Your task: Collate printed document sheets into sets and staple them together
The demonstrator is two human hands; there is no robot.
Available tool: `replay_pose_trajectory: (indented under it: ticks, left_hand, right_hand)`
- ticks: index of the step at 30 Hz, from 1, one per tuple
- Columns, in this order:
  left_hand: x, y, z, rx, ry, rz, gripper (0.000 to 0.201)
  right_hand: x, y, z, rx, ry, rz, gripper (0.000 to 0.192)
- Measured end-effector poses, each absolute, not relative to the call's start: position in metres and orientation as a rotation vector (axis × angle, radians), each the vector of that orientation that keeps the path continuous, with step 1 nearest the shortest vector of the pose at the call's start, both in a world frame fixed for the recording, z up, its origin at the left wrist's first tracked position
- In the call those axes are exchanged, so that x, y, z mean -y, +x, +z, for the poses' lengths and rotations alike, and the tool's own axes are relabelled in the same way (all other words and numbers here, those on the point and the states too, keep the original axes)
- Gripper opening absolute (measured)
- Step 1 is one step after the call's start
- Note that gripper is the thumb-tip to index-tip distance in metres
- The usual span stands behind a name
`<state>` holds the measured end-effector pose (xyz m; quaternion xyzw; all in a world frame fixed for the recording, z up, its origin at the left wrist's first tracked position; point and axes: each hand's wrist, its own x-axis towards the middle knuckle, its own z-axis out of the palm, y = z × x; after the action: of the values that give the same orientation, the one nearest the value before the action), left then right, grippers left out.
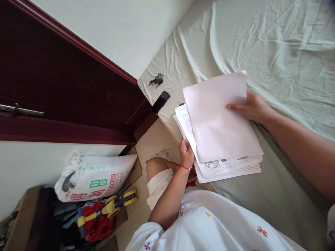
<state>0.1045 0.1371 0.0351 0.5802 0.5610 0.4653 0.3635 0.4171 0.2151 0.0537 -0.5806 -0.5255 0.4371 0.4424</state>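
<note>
My left hand [186,154], with a red cord at the wrist, is closed on the near left edge of a stack of printed papers [230,168]. A round black stamp and lines of print show along the stack's lower edge. Over it lies a blank white sheet [220,122], covering most of the print. My right hand [252,106] grips that sheet's right edge, thumb on top and fingers hidden beneath. Whether the right fingers also hold pages below cannot be made out. A small dark clip-like piece shows at the stack's upper left corner.
A black phone [160,102] and a bunch of keys [157,80] lie on the pale green bed sheet [274,45] near its corner. Left are a dark red door [65,73], a white printed sack [104,174] and a yellow-and-blue wheeled toy [110,207] on the floor.
</note>
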Motion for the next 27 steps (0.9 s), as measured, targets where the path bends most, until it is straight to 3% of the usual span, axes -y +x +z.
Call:
replay_pose_trajectory:
  ticks: [6,11,17,24,27]
  left_hand:
    - [-0.136,0.107,0.037,-1.523,1.543,1.119,0.029]
    - [-0.137,0.108,0.038,-1.559,1.565,1.109,0.027]
    - [-0.139,0.108,0.038,-1.551,1.678,1.043,0.037]
    - [-0.141,0.106,0.035,-1.527,1.681,1.051,0.039]
    - [-0.138,0.104,0.035,-1.542,1.664,1.051,0.032]
  right_hand:
    - [-0.214,0.416,0.048,1.145,-1.452,1.338,0.035]
    - [-0.216,0.417,0.042,1.027,-1.332,1.264,0.036]
    - [-0.222,0.416,0.045,1.433,-1.261,1.020,0.026]
    - [-0.220,0.419,0.047,1.380,-1.421,1.215,0.034]
    - [-0.218,0.420,0.047,1.399,-1.384,1.148,0.034]
